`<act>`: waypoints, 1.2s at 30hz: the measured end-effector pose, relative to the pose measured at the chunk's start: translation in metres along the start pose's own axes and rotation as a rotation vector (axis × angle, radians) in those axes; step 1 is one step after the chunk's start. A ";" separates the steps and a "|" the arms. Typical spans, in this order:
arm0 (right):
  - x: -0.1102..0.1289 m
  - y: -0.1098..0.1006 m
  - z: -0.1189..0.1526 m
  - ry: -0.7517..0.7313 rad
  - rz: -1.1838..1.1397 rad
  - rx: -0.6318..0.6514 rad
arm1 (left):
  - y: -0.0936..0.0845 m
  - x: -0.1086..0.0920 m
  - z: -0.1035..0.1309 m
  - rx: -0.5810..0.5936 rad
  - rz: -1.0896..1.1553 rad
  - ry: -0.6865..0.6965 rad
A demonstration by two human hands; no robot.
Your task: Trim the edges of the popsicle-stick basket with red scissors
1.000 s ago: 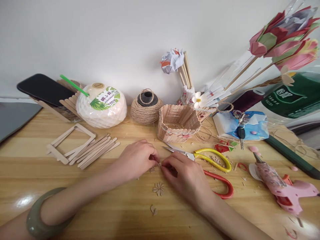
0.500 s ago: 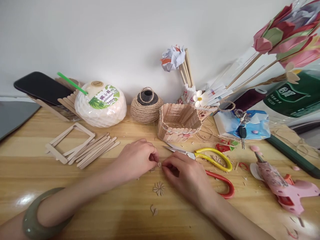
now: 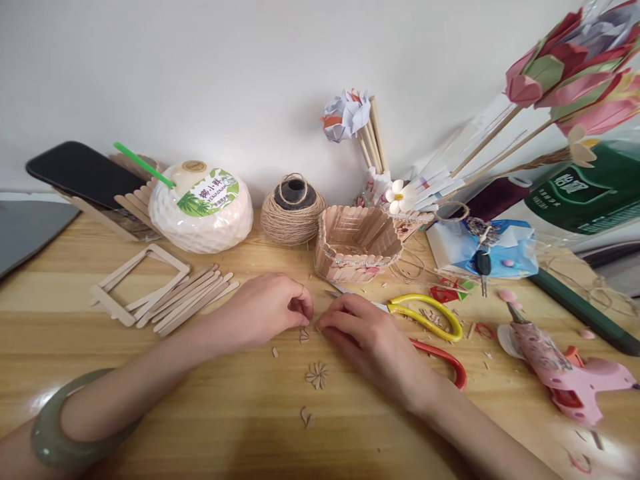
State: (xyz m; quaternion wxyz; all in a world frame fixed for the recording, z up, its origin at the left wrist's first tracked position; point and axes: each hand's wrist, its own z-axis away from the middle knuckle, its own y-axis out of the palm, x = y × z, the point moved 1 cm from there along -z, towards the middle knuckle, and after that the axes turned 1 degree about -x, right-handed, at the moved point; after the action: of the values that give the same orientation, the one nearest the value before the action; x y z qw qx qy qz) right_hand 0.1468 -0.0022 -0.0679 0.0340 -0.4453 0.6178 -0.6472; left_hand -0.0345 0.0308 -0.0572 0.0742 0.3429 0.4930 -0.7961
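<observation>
My left hand [image 3: 280, 308] is closed, its thumb and fingertips pinched just above a small loop-like bit of thin wood [image 3: 304, 335]. Whether it holds anything is hidden. Facing it across a narrow gap, my right hand [image 3: 373, 337] is closed too; at its fingertips something tiny may be pinched, too small to name. Below the hands lies a small flower of thin wood petals [image 3: 317, 375], and nearer me a pair of loose petal pieces [image 3: 307, 417]. A small chip [image 3: 275, 352] rests under my left wrist. Scissors [image 3: 425, 319] with yellow and red handles lie partly beneath my right hand.
Popsicle sticks [image 3: 193, 300] and a stick frame [image 3: 113, 303] lie left. Behind stand a wrapped coconut [image 3: 203, 210], a twine spool [image 3: 293, 217] and a popsicle-stick basket [image 3: 357, 257]. A pink glue gun [image 3: 575, 383] and paper flowers [image 3: 565, 80] are at right.
My hands have drawn slightly apart, the left one shifting a little left. The small piece seen between the fingertips no longer shows there, and the chip under my left wrist is now visible.
</observation>
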 end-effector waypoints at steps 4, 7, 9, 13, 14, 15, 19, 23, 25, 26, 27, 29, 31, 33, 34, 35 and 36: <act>0.000 0.000 -0.002 -0.003 0.019 0.076 | 0.000 0.005 -0.001 0.067 0.045 0.038; -0.002 0.002 -0.002 -0.006 0.024 0.082 | 0.000 0.007 -0.002 0.081 0.081 0.025; -0.004 0.004 -0.003 -0.010 0.027 0.070 | 0.000 0.007 -0.003 0.080 0.084 0.017; -0.005 0.007 -0.003 -0.006 0.027 0.063 | 0.001 0.006 -0.002 0.064 0.031 0.002; -0.005 0.007 -0.003 -0.005 0.026 0.061 | 0.002 0.006 -0.002 0.057 0.015 -0.001; -0.005 0.007 -0.003 -0.004 0.025 0.058 | 0.002 0.005 -0.002 0.052 0.001 -0.004; -0.003 0.006 -0.003 -0.008 0.024 0.047 | 0.002 0.004 -0.001 0.040 -0.028 -0.008; -0.003 0.006 -0.002 0.005 0.001 0.033 | 0.000 0.003 0.000 0.028 -0.008 -0.017; -0.004 0.005 -0.002 0.012 -0.011 0.025 | 0.000 0.002 0.000 0.024 -0.002 -0.019; -0.004 0.005 -0.003 0.012 -0.014 0.022 | -0.001 0.002 0.000 0.024 -0.003 -0.020; -0.003 0.004 -0.003 0.012 -0.011 0.024 | -0.001 0.002 0.000 0.026 -0.008 -0.022; -0.003 0.003 -0.004 0.009 0.004 0.043 | -0.001 0.002 0.001 0.027 -0.020 -0.019; -0.002 0.003 -0.004 0.005 0.029 0.074 | -0.001 0.002 0.001 0.028 -0.027 -0.001; -0.002 0.003 -0.005 -0.002 0.050 0.097 | -0.002 0.003 0.001 0.025 -0.028 0.018; -0.002 0.003 -0.005 -0.007 0.056 0.100 | -0.002 0.003 0.001 0.026 -0.027 0.022; -0.002 0.003 -0.005 -0.011 0.060 0.099 | -0.003 0.003 0.001 0.027 -0.024 0.020; -0.002 0.004 -0.005 -0.014 0.060 0.093 | -0.004 0.003 0.000 0.028 -0.021 0.014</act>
State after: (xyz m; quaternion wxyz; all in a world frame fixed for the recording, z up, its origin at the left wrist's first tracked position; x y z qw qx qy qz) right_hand 0.1432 0.0022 -0.0715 0.0783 -0.4289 0.6000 -0.6708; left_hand -0.0387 0.0330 -0.0563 0.0578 0.3446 0.4860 -0.8011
